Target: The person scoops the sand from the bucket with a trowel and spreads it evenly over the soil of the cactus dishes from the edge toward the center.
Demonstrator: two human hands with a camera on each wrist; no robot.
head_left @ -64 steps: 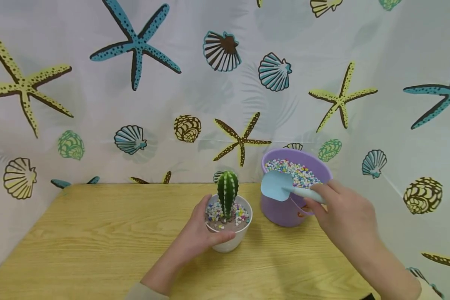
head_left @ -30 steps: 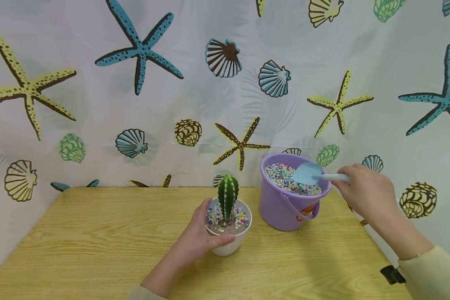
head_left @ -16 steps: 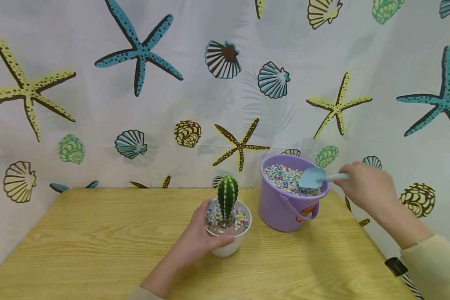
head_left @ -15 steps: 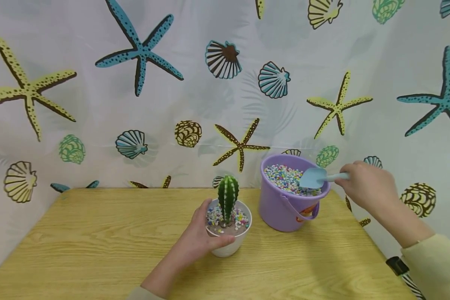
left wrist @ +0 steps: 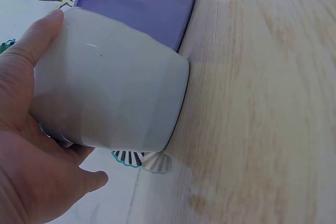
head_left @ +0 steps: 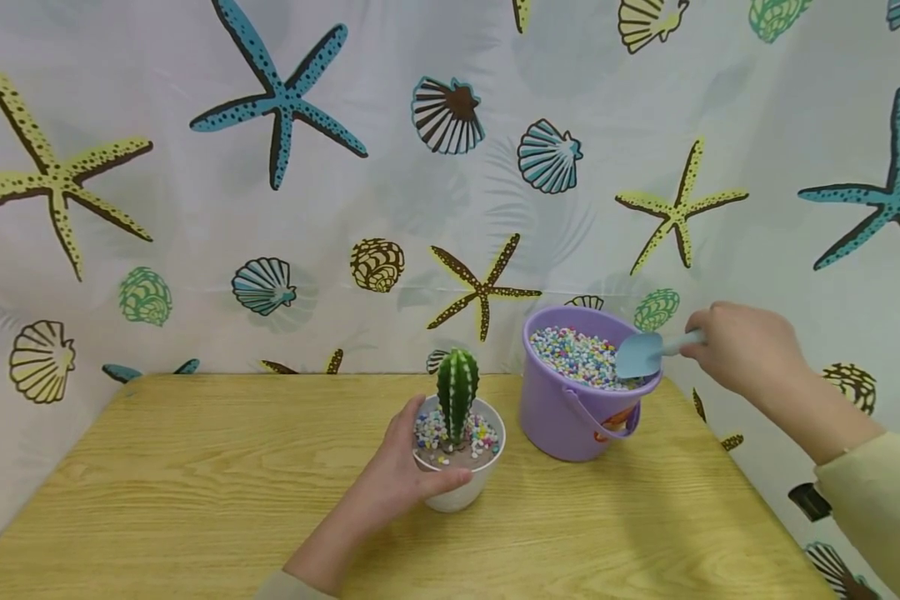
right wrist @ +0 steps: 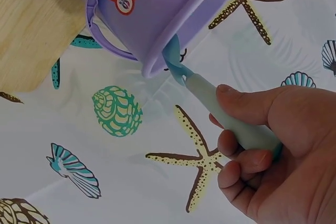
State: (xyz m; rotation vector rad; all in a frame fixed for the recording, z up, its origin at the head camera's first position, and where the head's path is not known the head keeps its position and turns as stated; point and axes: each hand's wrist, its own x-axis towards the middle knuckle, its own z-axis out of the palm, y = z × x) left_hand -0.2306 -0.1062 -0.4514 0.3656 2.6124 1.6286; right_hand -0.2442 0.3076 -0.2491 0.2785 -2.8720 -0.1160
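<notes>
My left hand (head_left: 397, 475) holds a white flower pot (head_left: 456, 493) from its left side, thumb across the front. Inside, a green cactus (head_left: 457, 396) rises from brown soil partly covered with colourful pebbles. In the left wrist view, the thumb lies along the pot's wall (left wrist: 113, 82). My right hand (head_left: 750, 346) grips the handle of a light blue toy shovel (head_left: 640, 354). The shovel's blade points down into the purple bucket (head_left: 558, 421), at the right side of the pebbles (head_left: 577, 354). In the right wrist view, fingers curl round the handle (right wrist: 210, 98) and the bucket's rim hides most of the blade.
The wooden table (head_left: 217, 475) carries the pot and the bucket. The bucket's thin handle (head_left: 600, 421) hangs down at its front. A white cloth (head_left: 307, 208) printed with starfish and shells stands behind the table and along its right side.
The shovel has moved from the bucket's front left rim to the right part of the pebbles, and its handle has tipped up. My right hand has risen; my left hand keeps the pot in place.
</notes>
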